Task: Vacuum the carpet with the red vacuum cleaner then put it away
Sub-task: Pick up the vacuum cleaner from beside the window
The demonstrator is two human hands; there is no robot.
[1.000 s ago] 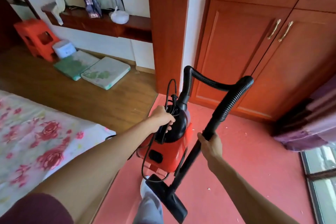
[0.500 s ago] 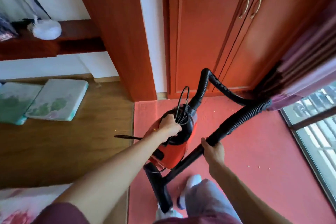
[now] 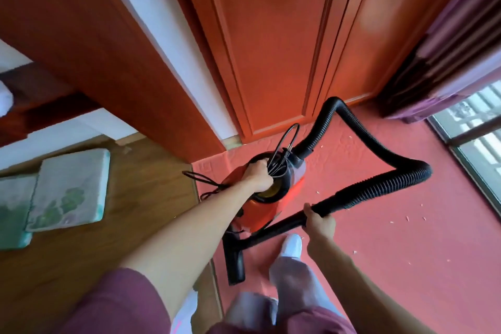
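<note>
The red vacuum cleaner (image 3: 267,209) hangs just above the red carpet (image 3: 393,252), near the carpet's left edge. My left hand (image 3: 257,176) is shut on its black top handle, with loops of black power cord (image 3: 284,149) bunched there. My right hand (image 3: 318,218) grips the black wand (image 3: 273,233) where the ribbed hose (image 3: 379,190) joins it. The hose loops up toward the wardrobe and back to the vacuum's top. The black floor nozzle (image 3: 234,260) lies low by my white-socked foot (image 3: 291,245).
Red-brown wardrobe doors (image 3: 271,49) stand straight ahead. A purple curtain (image 3: 447,62) and a window (image 3: 477,144) are at the right. Wood floor (image 3: 122,238) with two cushions (image 3: 67,190) lies left. Small white scraps (image 3: 406,218) dot the carpet.
I have stepped closer to the wardrobe, carrying the vacuum onto the carpet. The view tipped downward and the bed left the frame. Both hands keep their grips.
</note>
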